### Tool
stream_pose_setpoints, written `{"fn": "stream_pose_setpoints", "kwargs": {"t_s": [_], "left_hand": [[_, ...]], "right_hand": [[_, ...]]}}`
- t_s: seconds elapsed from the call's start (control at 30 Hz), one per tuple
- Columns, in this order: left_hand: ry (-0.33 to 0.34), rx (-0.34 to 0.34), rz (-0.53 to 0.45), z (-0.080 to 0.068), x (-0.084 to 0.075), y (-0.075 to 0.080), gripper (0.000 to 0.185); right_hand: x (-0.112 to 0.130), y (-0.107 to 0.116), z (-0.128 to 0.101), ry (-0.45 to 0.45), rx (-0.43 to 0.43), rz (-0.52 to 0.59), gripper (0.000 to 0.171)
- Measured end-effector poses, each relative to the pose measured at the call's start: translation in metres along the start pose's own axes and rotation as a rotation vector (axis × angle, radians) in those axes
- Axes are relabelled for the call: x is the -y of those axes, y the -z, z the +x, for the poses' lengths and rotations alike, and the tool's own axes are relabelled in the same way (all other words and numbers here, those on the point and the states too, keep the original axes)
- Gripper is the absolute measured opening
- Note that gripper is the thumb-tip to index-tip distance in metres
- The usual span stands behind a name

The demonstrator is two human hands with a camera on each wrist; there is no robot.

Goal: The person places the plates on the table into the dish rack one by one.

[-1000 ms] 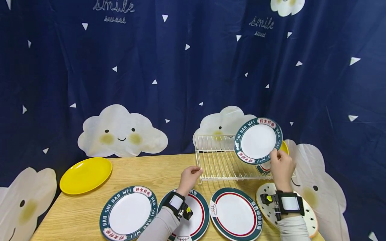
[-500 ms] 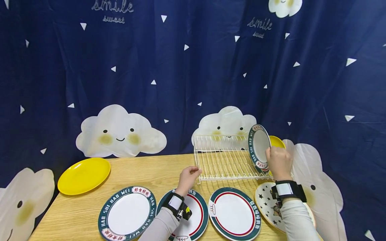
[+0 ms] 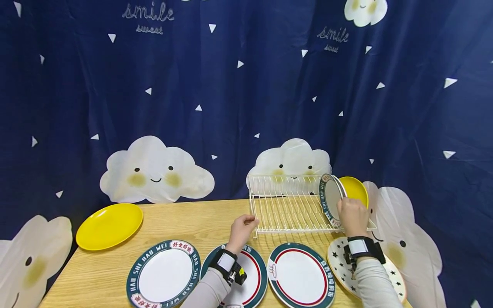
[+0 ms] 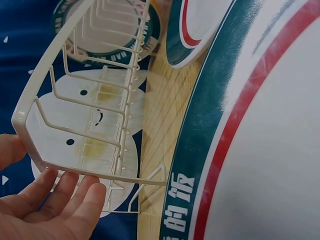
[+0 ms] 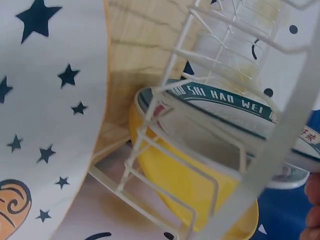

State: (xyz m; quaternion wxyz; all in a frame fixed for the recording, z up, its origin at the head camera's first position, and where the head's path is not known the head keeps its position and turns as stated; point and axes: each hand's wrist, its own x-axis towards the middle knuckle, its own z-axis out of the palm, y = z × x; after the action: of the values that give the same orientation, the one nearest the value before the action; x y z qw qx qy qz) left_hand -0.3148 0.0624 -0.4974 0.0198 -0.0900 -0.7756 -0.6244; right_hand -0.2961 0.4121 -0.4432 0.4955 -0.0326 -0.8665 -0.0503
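Observation:
A white wire dish rack stands at the back right of the table. My left hand pinches its left end frame; in the left wrist view the thumb and fingers lie on either side of the corner. At the rack's right end my right hand holds the rim of a green-rimmed plate, which stands on edge between the wires. Only a few fingertips show at the right wrist view's edge. Another green-rimmed plate and a yellow plate stand beside it in the rack.
Along the table front lie a lettered plate, two red-ringed plates, one partly under my left forearm and one to its right, and a star-patterned plate. A yellow plate lies far left. A blue curtain hangs behind.
My right hand has turned the green-rimmed plate from facing me to nearly edge-on and lowered it into the rack's right part. The left hand stays at the rack's left end.

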Motion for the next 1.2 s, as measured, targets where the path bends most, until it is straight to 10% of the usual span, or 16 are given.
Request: {"fn": "stream_pose_setpoints", "kwargs": {"t_s": [0.4,1.2], "left_hand": [[0.040,-0.001,-0.027,-0.004,0.000,-0.003,0.036],[0.028,-0.014,-0.045,-0.001,0.003,-0.001,0.037]], "right_hand": [[0.009,-0.007,-0.015,-0.200,0.204,-0.070,0.032],[0.012,0.013,-0.037,-0.255,0.098,0.126,0.028]]}}
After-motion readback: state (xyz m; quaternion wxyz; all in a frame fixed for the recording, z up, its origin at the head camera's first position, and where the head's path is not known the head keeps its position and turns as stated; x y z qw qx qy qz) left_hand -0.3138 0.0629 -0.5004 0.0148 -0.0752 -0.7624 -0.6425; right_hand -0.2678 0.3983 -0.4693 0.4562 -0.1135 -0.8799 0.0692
